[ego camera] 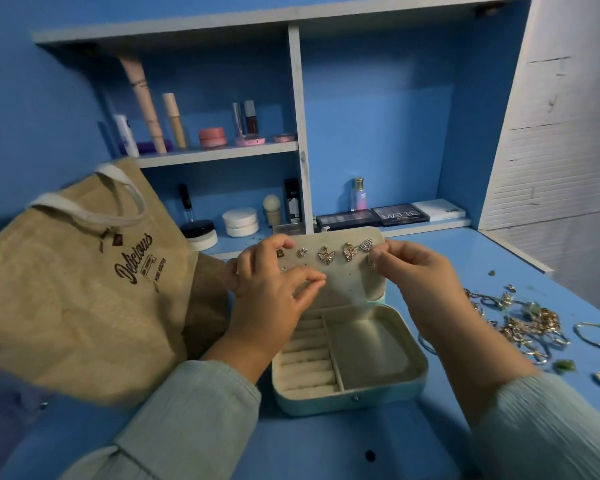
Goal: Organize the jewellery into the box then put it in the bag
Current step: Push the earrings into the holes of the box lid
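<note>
A small teal jewellery box (388, 396) lies open on the blue desk, its cream lining showing ring rolls and one compartment. Its earring panel (347, 282) stands upright with several earrings pinned along the top, two of them butterflies (338, 253). My left hand (274, 285) holds the panel's left edge, fingers curled over its front. My right hand (416, 271) pinches an earring (371, 259) at the panel's right side. A heap of loose gold jewellery (523, 323) lies on the desk to the right. The jute bag (80, 289) stands to the left.
Shelves behind hold cosmetics bottles (174, 123), jars (240, 221) and eyeshadow palettes (371, 216). Bangles (596, 336) and small green pieces (563, 366) lie at the desk's right edge. A white louvred door (561, 150) stands at the right.
</note>
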